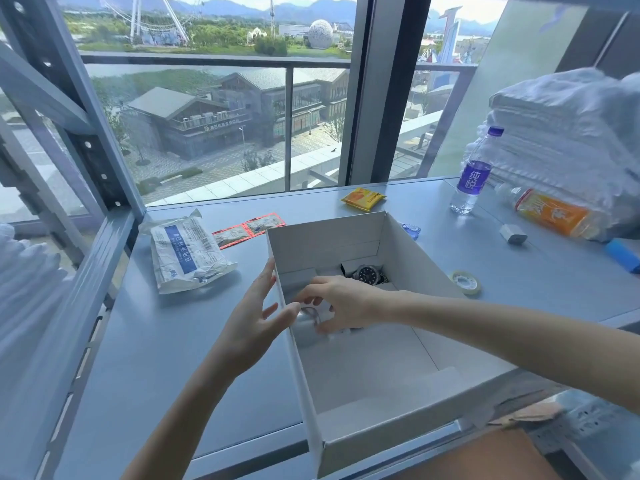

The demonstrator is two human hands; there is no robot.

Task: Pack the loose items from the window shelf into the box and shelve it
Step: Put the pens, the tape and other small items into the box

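Observation:
An open white cardboard box (pixel 408 251) stands on the grey window shelf (pixel 173 341). A dark-faced watch (pixel 369 274) lies inside at its far end. My right hand (pixel 341 303) reaches into the box, its fingers curled round a small clear item (pixel 310 315) at the left wall; what the item is I cannot tell. My left hand (pixel 256 317) is outside the box with fingers spread, touching that left wall. Loose on the shelf lie a white mask pack (pixel 187 254), red sachets (pixel 249 230), a yellow packet (pixel 363 199) and a tape roll (pixel 465 282).
At the right stand a blue-labelled water bottle (pixel 472 174), an orange-labelled bottle on its side (pixel 550 213), a white charger (pixel 513 233), a blue block (pixel 623 255) and a wrapped stack of white towels (pixel 568 133). A metal rack post (pixel 86 116) rises at the left.

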